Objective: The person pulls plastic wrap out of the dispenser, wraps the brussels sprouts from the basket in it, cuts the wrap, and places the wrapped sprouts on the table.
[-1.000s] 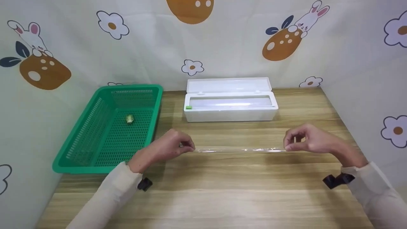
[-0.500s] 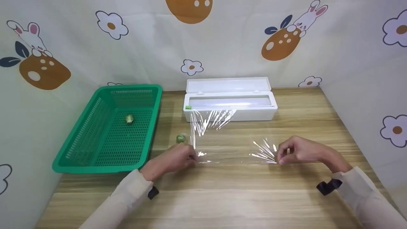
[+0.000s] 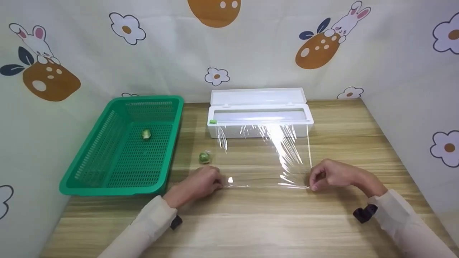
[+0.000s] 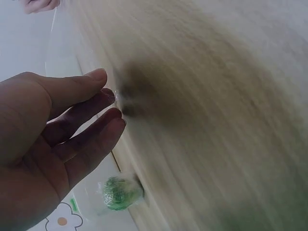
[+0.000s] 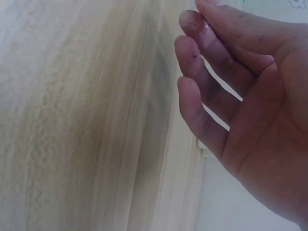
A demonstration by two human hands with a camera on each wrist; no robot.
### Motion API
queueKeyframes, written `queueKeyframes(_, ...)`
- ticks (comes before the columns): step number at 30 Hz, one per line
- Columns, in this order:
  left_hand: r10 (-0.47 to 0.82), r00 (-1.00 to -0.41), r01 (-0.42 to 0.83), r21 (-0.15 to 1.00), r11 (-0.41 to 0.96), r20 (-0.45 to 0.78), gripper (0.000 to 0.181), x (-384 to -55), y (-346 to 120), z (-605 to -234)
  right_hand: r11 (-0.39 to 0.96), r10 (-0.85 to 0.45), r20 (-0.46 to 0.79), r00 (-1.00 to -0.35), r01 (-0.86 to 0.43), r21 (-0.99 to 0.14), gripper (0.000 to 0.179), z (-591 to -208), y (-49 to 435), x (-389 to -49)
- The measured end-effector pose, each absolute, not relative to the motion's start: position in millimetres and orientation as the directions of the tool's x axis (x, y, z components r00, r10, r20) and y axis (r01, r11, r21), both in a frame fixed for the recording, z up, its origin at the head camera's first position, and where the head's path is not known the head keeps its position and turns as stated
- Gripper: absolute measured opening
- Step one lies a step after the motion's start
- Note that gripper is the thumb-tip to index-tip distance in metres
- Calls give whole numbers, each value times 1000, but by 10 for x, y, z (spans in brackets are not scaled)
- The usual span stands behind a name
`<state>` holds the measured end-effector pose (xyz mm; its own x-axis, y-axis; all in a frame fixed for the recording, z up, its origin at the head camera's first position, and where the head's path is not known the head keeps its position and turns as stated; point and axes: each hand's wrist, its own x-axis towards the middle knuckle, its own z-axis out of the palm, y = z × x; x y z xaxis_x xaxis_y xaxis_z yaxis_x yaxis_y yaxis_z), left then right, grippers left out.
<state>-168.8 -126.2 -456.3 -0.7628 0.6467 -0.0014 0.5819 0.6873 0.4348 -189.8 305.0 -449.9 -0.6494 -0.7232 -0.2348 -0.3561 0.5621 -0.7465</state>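
Observation:
A sheet of clear plastic wrap (image 3: 258,161) stretches over the table from a white dispenser box (image 3: 260,130) whose lid stands raised. My left hand (image 3: 197,184) pinches the sheet's near left corner between thumb and fingers. At the near right corner, my right hand (image 3: 335,175) pinches it the same way. Just beyond the left hand lies a small green vegetable wrapped in film (image 3: 204,157); it shows in the left wrist view as a wrapped green ball (image 4: 120,193). In the right wrist view the right hand (image 5: 240,86) has its thumb against the index finger, low over the wood.
A green plastic basket (image 3: 68,188) stands at the left, with a small pale-green vegetable (image 3: 146,134) on its floor. A green slider (image 3: 212,122) sits at the box's left end. Patterned cloth (image 3: 265,50) surrounds the wooden table (image 3: 251,229).
Both hands have come nearer and lower, drawing the plastic wrap out from the box into a wide flat sheet. The wrapped green vegetable, hidden at first, now shows beyond the left hand.

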Motion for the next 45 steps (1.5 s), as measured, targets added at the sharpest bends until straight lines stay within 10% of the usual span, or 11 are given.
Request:
queueKeyframes(23, 645, -761, 602, 433, 670, 60, 9, -1685, -1336, -4684, 570, -730, -191, -656, -429, -701, 5, -4601, 3019, -1898)
queueKeyframes(45, 622, -769, 609, 462, 645, 146, 10, -1608, -1351, -4596, 624, -501, -62, -863, -311, -717, 17, -4616, 3096, -1826)
